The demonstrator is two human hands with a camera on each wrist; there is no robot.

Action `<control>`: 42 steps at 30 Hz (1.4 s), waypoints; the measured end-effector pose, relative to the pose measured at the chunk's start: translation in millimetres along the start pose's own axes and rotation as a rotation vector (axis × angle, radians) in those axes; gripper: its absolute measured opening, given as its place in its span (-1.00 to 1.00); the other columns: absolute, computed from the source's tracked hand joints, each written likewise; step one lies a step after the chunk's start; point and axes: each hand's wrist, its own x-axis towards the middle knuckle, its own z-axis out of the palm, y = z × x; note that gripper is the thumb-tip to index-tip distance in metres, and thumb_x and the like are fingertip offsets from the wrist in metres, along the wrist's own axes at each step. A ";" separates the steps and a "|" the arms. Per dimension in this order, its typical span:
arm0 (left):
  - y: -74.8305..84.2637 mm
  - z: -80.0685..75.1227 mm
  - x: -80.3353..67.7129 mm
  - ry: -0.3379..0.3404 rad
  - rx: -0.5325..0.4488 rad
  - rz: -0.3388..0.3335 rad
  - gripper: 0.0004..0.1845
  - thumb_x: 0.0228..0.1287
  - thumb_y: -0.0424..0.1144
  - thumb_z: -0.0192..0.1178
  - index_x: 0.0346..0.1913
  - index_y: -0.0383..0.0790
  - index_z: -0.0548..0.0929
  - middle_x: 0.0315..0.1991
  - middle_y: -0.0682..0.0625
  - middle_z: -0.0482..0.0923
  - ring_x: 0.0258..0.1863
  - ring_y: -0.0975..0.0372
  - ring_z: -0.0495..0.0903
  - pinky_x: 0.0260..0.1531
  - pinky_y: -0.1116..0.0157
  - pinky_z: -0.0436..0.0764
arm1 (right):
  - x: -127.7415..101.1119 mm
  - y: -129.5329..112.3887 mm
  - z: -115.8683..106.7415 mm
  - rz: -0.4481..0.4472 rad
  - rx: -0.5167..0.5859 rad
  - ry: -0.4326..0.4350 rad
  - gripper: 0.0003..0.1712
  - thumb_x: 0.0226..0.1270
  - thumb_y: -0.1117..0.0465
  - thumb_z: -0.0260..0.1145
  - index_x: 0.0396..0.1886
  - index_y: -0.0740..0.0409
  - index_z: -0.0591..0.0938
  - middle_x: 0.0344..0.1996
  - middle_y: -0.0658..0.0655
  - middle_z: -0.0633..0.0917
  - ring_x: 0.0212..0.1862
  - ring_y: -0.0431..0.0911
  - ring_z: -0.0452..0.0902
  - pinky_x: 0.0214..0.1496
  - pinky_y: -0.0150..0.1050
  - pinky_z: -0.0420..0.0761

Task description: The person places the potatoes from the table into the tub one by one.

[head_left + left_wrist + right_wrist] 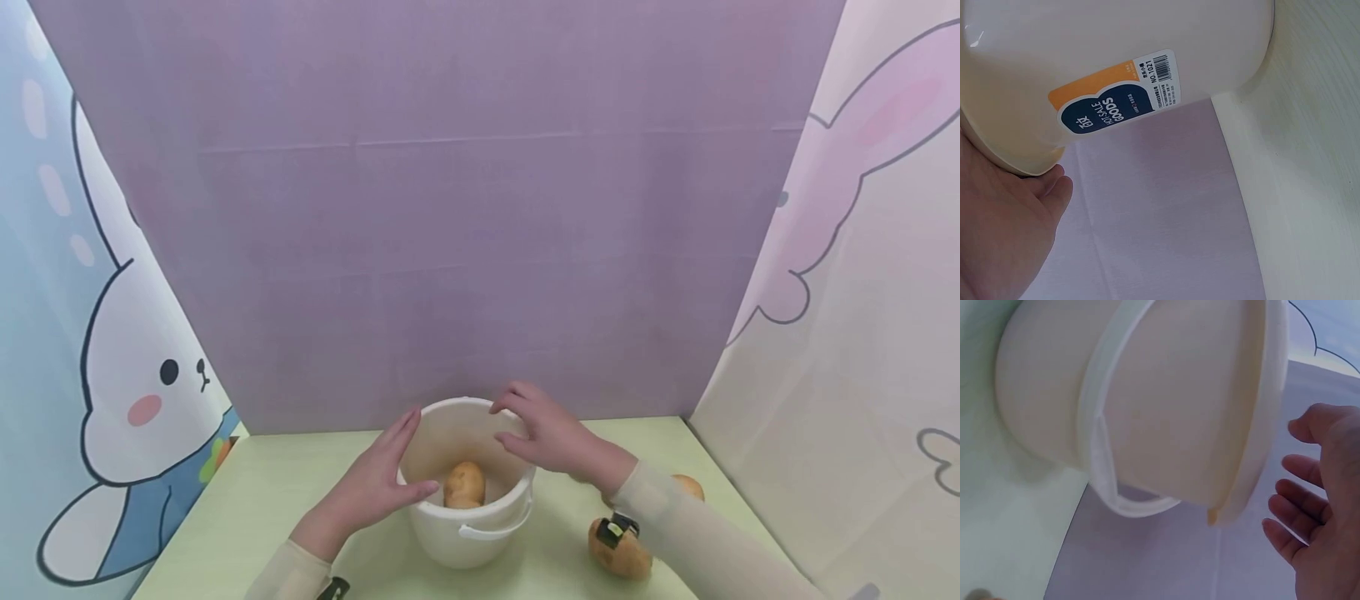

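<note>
Head view: left hand (372, 486) and right hand (546, 432), fingers spread, flank the bucket (468, 533) holding one potato (464, 485); next, a firm two-sided grip

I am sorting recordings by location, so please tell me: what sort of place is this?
Probably a staged recording booth, not a real kitchen: a plain purple backdrop, cartoon rabbit side panels, and a pale green tabletop with only a white bucket and potatoes.

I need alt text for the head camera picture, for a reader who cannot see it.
A white bucket stands on a pale green table with one potato inside; the left hand touches its left rim and the right hand hovers over its right rim. Two more potatoes lie to the right, before a purple backdrop.
</note>
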 end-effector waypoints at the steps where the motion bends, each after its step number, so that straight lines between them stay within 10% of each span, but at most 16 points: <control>1: 0.2 -0.1 0.1 -0.001 0.001 -0.001 0.24 0.33 0.34 0.47 0.77 -0.34 0.13 0.76 -0.27 0.10 0.68 -0.24 0.22 0.53 -0.33 0.35 | -4.4 2.0 -2.0 0.004 0.006 0.008 -0.68 0.54 0.15 0.49 0.19 0.05 0.71 0.12 0.06 0.65 0.19 0.03 0.61 0.23 0.02 0.71; 18: -0.5 0.0 -0.8 -0.005 -0.008 -0.009 0.27 0.32 0.39 0.45 0.79 -0.31 0.09 0.78 -0.24 0.05 0.69 -0.23 0.19 0.55 -0.34 0.33 | -90.8 30.1 -18.0 0.120 -0.013 0.054 -0.71 0.47 0.25 0.54 0.11 0.01 0.74 0.09 -0.03 0.64 0.12 -0.06 0.60 0.13 -0.05 0.76; 42: 2.5 -2.2 -0.7 -0.006 -0.004 0.004 0.25 0.35 0.39 0.42 0.77 -0.36 0.12 0.75 -0.32 0.11 0.66 -0.29 0.23 0.52 -0.37 0.35 | -189.6 49.8 23.7 0.139 -0.140 0.111 -0.48 0.20 0.19 0.72 0.13 -0.04 0.72 0.06 -0.08 0.63 0.01 -0.16 0.61 -0.02 -0.20 0.78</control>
